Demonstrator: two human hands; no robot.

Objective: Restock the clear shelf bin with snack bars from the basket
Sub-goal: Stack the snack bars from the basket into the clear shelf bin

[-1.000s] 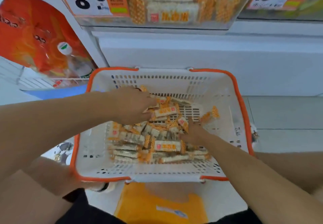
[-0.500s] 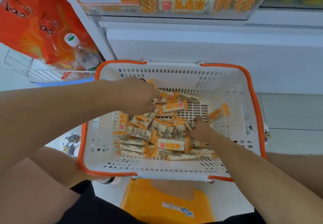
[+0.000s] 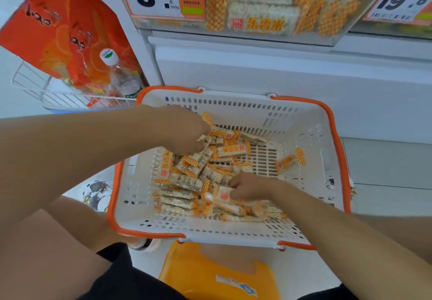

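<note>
A heap of small orange-and-white wrapped snack bars (image 3: 205,178) lay in the white plastic basket with orange rim (image 3: 336,150), below the clear shelf bin (image 3: 268,7). The left hand (image 3: 184,131) was curled round several bars, and the right hand (image 3: 250,186) was pinched on one. The bars were judged light, stiff and slippery, best taken across the middle rather than by the crimped ends.

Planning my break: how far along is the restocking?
Done: the bin above already shows some bars. In hand: the left hand and right hand are both in the basket, gathering bars. Left: a sizeable pile remains, so much is still to move.
</note>
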